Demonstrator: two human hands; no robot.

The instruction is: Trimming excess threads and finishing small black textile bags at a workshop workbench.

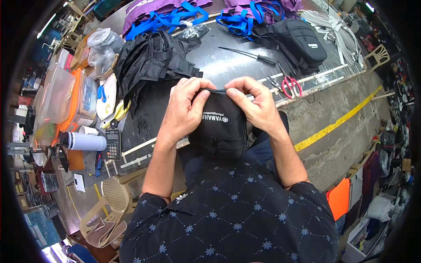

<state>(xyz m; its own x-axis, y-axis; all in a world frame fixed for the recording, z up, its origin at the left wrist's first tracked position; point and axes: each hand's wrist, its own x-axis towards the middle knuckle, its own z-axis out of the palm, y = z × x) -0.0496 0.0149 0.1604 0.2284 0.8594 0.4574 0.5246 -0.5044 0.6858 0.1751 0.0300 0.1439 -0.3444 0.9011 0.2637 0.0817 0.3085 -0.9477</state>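
You hold the black bag point(219, 133) in front of your torso, at the near edge of the worktable point(206, 55); whether that edge bears any of its weight cannot be determined. Your left hand point(186, 105) pinches the left part of the bag's top rim between thumb and fingers. Your right hand point(256, 104) pinches the right part of the same rim, its thumb on the side facing you. A short stretch of rim shows between the two grips. The bag's front, bearing a white mark, faces up toward you. To your right, near the near edge, lie red-handled scissors point(292, 87); farther in is a long, thin tool point(266, 60) with a dark handle. A second black pouch point(302, 44) lies toward the right end, with pale straps point(340, 37) beyond it. Purple fabric point(151, 13) with blue straps point(164, 22) lies along the far edge. Left of your hands is a heap of black pieces point(149, 57); a calculator point(114, 144) is at the near left corner.
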